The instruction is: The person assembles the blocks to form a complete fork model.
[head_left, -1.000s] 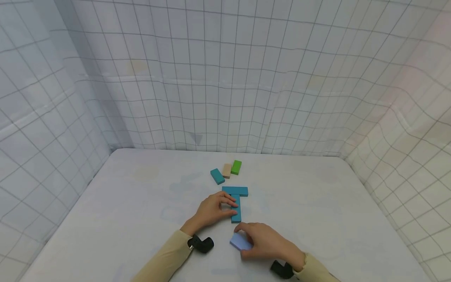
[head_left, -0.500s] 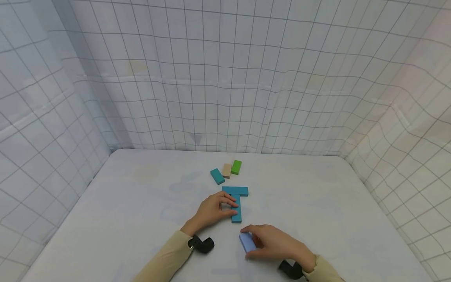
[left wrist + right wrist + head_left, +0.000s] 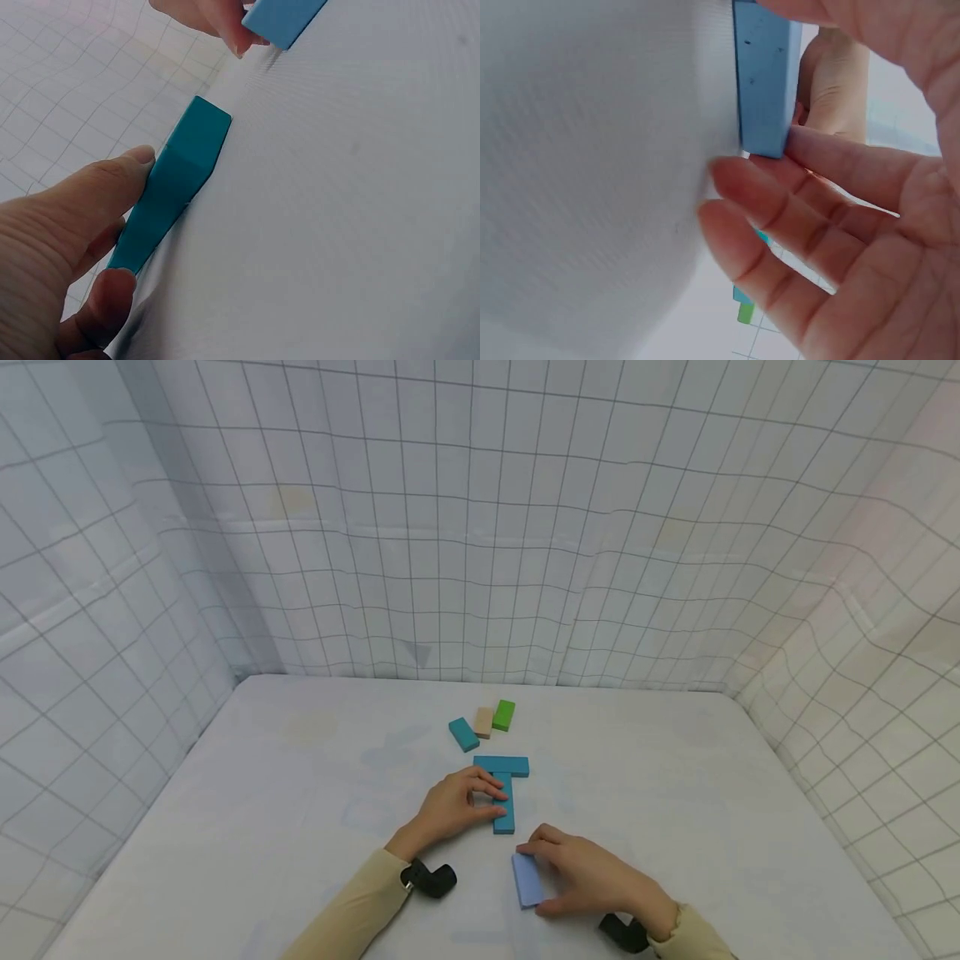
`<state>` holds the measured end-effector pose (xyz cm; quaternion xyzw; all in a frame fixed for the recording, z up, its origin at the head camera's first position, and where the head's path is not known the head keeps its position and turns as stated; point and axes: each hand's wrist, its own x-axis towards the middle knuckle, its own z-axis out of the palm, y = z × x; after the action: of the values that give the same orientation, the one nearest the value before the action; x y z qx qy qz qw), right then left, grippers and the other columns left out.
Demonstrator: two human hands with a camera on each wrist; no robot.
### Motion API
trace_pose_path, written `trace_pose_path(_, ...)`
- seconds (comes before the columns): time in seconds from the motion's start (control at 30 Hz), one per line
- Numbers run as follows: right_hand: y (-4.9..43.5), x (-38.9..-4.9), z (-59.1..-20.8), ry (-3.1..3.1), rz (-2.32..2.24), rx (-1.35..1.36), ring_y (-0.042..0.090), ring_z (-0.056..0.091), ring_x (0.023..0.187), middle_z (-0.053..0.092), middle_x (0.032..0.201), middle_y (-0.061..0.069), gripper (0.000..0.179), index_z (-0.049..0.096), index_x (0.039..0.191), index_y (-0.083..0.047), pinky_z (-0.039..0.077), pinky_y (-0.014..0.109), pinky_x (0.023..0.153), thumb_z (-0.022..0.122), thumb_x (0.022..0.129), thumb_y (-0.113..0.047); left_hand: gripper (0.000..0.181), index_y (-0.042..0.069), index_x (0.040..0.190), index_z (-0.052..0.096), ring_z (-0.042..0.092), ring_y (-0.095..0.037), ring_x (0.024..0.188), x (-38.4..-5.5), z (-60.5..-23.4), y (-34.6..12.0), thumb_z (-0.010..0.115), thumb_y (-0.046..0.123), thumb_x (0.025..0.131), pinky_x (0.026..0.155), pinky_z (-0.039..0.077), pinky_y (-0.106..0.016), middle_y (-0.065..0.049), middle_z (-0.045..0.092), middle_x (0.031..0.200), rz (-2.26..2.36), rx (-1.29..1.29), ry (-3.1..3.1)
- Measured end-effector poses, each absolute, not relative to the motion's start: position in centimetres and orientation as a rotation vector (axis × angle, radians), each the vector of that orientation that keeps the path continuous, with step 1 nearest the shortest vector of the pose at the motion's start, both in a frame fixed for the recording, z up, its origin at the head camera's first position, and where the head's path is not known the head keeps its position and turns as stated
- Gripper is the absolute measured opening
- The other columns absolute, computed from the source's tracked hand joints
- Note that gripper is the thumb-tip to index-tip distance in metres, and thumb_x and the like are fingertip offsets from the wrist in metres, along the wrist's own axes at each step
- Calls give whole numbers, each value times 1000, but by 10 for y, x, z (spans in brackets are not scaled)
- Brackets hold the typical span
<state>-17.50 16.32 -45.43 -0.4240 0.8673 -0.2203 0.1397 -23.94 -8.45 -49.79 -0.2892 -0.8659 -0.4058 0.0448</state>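
A long teal block (image 3: pixel 504 818) lies lengthwise below a second teal block (image 3: pixel 513 767) set crosswise, making a T on the table. My left hand (image 3: pixel 453 806) has its bent fingers and thumb on the upright piece; in the left wrist view the thumb (image 3: pixel 112 180) lies along that teal block (image 3: pixel 172 165) and a finger curls at its far end. My right hand (image 3: pixel 588 872) grips a light blue block (image 3: pixel 528 881) by its two ends, just below the T. In the right wrist view the light blue block (image 3: pixel 765 82) stands close over the white surface, the lower fingers spread.
Behind the T lie a short teal block (image 3: pixel 463 735), a tan block (image 3: pixel 483 723) and a green block (image 3: pixel 503 716). The white table (image 3: pixel 675 793) reaches back to a white cloth (image 3: pixel 495 527) with a dark grid, which also hangs at both sides.
My right hand has moved a little to the right and turned the light blue block from slanted to nearly in line with the upright teal block. The left hand has stayed put.
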Motion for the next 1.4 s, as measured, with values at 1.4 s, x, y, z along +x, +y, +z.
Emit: trace_pose_path(1.4, 142, -181, -464, 2750, -668, -1336, 15, 49, 111, 51, 122, 2, 63, 61, 125, -8, 43, 31, 92, 79, 76, -43, 22, 24, 99, 76, 47, 0, 58, -242, -501, -83, 77, 36, 80, 52, 40, -21, 15, 60, 106, -1222, -857, -2653)
